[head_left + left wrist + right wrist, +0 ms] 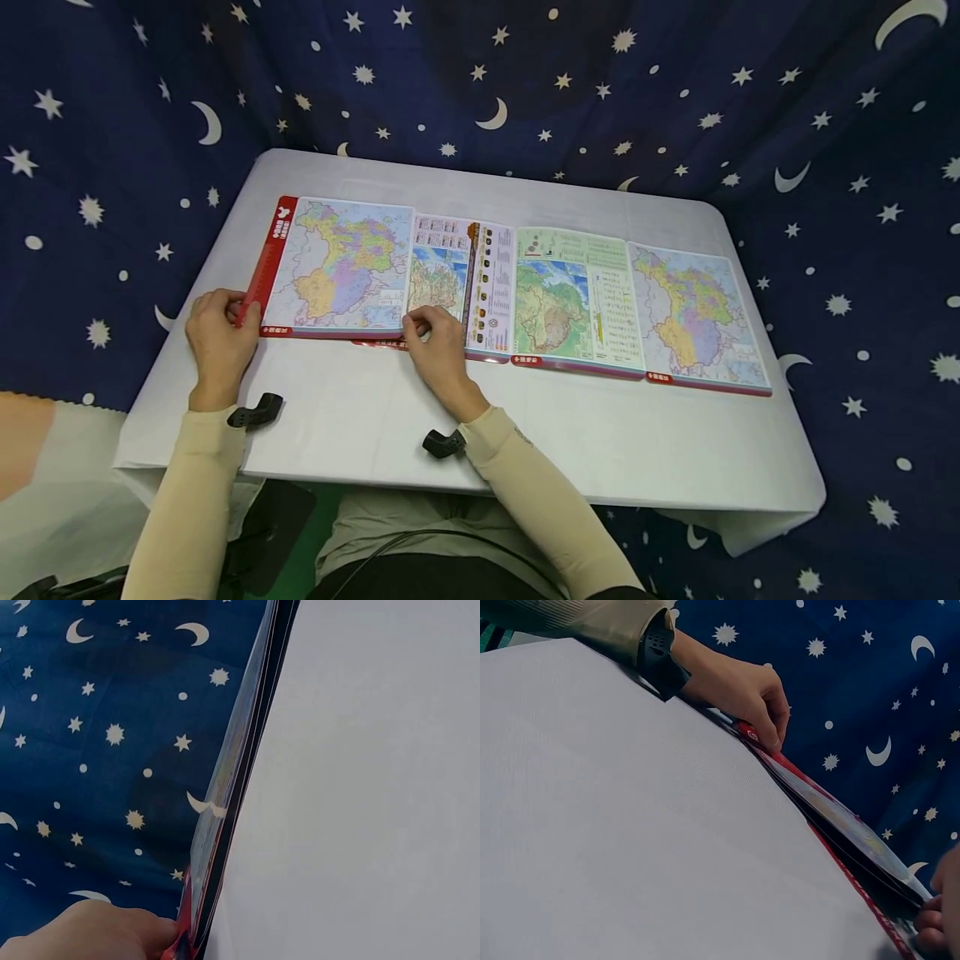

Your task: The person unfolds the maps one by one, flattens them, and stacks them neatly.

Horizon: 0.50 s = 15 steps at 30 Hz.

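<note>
A glossy map panel (341, 267) with a red strip down its left side lies at the left of a row of map panels. My left hand (222, 333) pinches its lower left corner, thumb on top; the right wrist view also shows that left hand (739, 682) gripping the corner. At the panel's lower right corner my right hand (441, 354) pinches the edge with thumb and curled fingers. Several stacked layers show along the map edge (236, 780) in the left wrist view. Part of the right hand (941, 907) is cut off in the right wrist view.
Rightward in the row lie a purple-bordered panel (491, 283), a green-bordered map panel (577, 304) and a coloured map panel (697, 317). The white-covered table (675, 442) has a dark blue starry curtain (480, 75) behind it.
</note>
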Available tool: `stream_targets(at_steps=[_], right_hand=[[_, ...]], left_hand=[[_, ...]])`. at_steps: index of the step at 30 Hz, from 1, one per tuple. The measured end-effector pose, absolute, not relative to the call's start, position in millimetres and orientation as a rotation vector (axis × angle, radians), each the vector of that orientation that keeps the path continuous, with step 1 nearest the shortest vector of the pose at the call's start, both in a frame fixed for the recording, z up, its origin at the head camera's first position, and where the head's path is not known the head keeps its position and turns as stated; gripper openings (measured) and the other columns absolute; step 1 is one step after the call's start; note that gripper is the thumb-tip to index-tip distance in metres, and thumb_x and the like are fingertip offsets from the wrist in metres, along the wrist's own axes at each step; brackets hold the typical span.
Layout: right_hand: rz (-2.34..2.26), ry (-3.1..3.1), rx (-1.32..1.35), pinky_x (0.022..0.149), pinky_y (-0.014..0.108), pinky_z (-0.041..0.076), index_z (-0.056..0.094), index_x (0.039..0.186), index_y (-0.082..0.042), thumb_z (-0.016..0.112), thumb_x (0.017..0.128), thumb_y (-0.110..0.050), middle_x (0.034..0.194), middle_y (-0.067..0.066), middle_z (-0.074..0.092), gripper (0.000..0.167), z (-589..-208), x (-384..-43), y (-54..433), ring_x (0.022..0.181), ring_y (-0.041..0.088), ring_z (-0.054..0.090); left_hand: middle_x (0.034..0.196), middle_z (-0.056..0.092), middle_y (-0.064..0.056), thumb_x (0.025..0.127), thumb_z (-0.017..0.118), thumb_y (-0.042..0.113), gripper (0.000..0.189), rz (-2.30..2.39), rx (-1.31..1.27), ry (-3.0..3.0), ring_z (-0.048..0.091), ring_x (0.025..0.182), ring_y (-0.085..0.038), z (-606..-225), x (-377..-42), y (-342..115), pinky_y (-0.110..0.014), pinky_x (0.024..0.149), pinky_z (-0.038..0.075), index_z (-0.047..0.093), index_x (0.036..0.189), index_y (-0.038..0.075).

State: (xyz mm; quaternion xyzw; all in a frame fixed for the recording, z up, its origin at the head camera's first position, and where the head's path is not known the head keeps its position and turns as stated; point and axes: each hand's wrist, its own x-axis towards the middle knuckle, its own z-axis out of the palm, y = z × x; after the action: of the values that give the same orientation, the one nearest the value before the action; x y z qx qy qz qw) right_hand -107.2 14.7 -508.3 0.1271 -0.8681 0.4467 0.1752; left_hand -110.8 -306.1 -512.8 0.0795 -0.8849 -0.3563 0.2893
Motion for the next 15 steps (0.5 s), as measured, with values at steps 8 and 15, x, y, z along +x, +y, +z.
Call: stream_targets(at_steps=[8,15], right_hand=[[1.246,-2.419,0.352,0.069,0.028,0.051,0.079,0.092,-0.008,0.073,0.096,-0.012,0.079,0.001,0.072,0.007,-507.7,-104.0,22.2,0.069,0.014,0.067],[1.233,-2.434,0.328,0.071,0.030,0.052,0.078,0.092,-0.009,0.074,0.096,-0.012,0.079,0.001,0.071,0.007,-507.4,-101.5,27.9,0.070,0.014,0.066]], left_hand=[[0.088,0.062,-0.028,0.093,0.070,0.007,0.025,-0.946,0.193,-2.361,0.052,0.088,-0.035,-514.6,-112.0,-298.8,-0.038,0.079,0.032,0.070,0.108,-0.014],[0.087,0.062,-0.027,0.092,0.071,0.007,0.025,-0.961,0.183,-2.344,0.051,0.086,-0.034,-517.0,-110.9,-293.5,-0.036,0.078,0.032,0.070,0.107,-0.013]])
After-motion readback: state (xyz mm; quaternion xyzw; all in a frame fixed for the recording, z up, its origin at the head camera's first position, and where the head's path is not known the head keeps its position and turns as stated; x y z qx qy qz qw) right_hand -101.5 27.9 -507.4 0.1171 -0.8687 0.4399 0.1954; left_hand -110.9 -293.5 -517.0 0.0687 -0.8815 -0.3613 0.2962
